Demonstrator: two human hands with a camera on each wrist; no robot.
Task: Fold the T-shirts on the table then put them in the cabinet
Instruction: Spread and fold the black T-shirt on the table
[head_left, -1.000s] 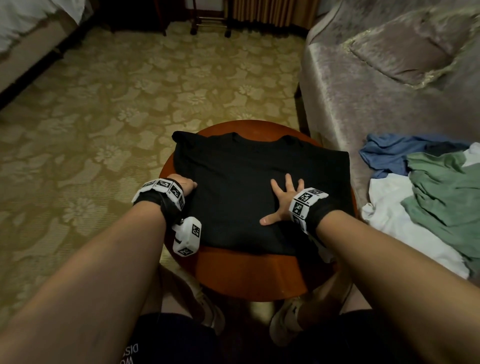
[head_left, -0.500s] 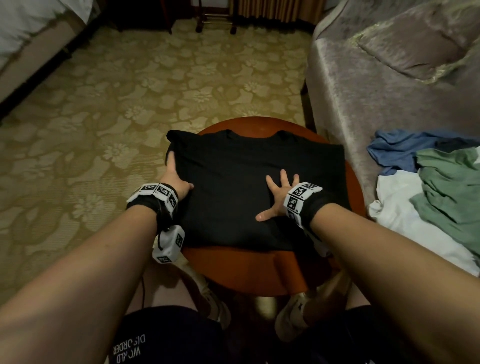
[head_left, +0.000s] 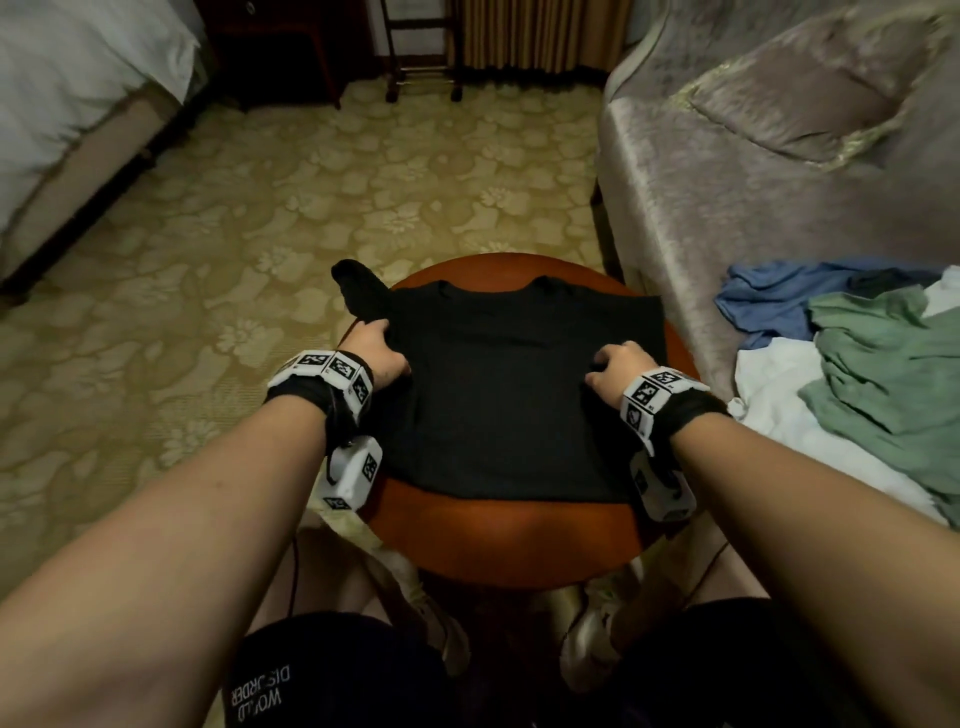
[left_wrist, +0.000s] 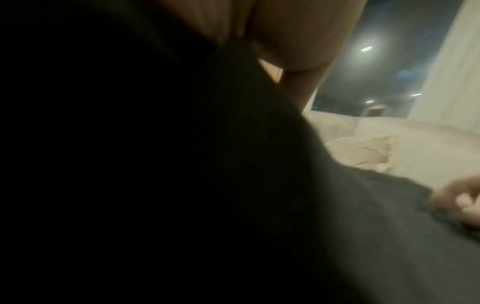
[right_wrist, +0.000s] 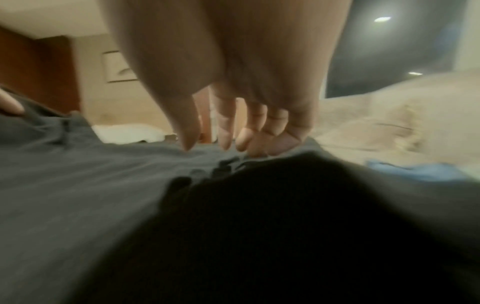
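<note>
A black T-shirt (head_left: 509, 395) lies spread on the round wooden table (head_left: 509, 540), collar at the far side. My left hand (head_left: 376, 345) grips its left edge, and the left sleeve (head_left: 358, 283) stands bunched up beyond my knuckles. The left wrist view is mostly filled by dark cloth (left_wrist: 155, 185). My right hand (head_left: 615, 364) sits on the shirt's right half with fingers curled. In the right wrist view its fingertips (right_wrist: 226, 142) and thumb press down into puckered fabric (right_wrist: 78, 185) and pinch it.
A pile of loose shirts, blue (head_left: 779, 301), green (head_left: 893, 384) and white (head_left: 789, 415), lies on the grey sofa (head_left: 727, 182) to the right. A bed (head_left: 67, 104) stands at the far left, dark furniture (head_left: 280, 52) at the back, patterned carpet between.
My left hand slid forward along the shirt's left edge and raised the sleeve. My right hand went from flat and spread to curled, and shifted right on the shirt.
</note>
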